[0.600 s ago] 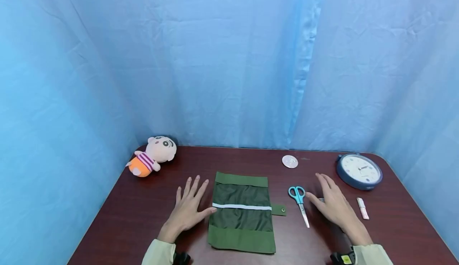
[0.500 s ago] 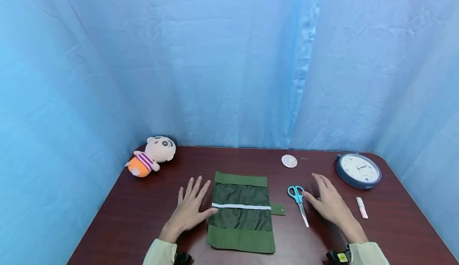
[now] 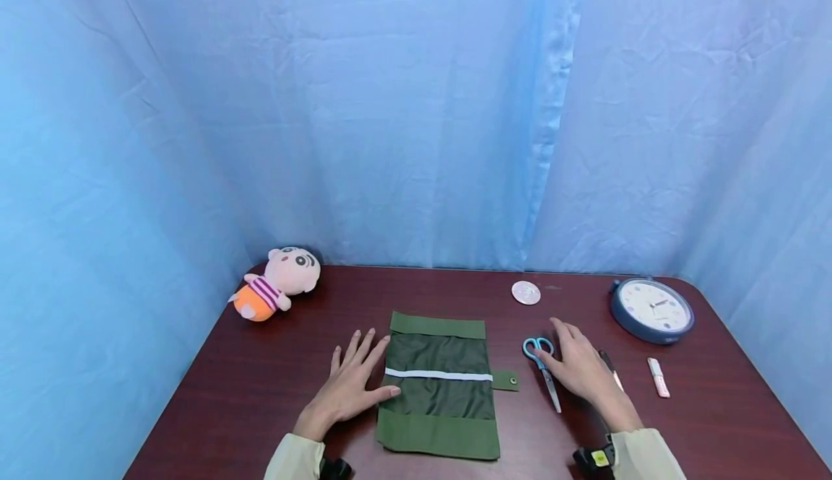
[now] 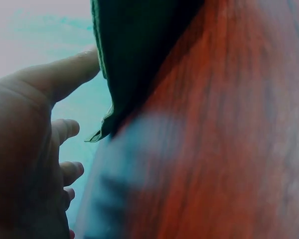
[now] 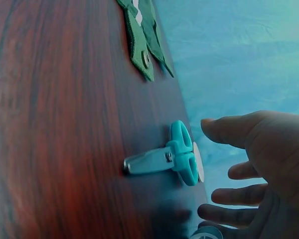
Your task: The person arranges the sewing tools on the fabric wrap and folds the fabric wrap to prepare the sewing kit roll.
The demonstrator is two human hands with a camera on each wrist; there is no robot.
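A green fabric roll-up pouch (image 3: 438, 397) with a white band lies spread out in the middle of the table, its snap tab (image 3: 505, 380) pointing right. My left hand (image 3: 344, 392) is at its left side, fingers spread, thumb over the pouch's edge; the left wrist view has the thumb (image 4: 65, 74) by the green cloth. Scissors (image 3: 544, 373) with turquoise handles lie right of the pouch. Close beside them hovers my right hand (image 3: 581, 370), fingers extended and holding nothing. In the right wrist view, its thumb (image 5: 229, 130) is apart from the scissors handles (image 5: 183, 154).
Behind the right hand lies a thin dark-and-white object (image 3: 609, 369), partly hidden. Farther right are a small white-and-pink stick (image 3: 659, 377) and a blue-rimmed clock (image 3: 653, 310). A pale round disc (image 3: 526, 292) lies at the back; a plush doll (image 3: 276, 285) is back left. Blue curtains surround the table.
My right hand has moved left towards the scissors, uncovering part of the thin dark-and-white object. My left hand has shifted slightly right, its thumb farther over the pouch.
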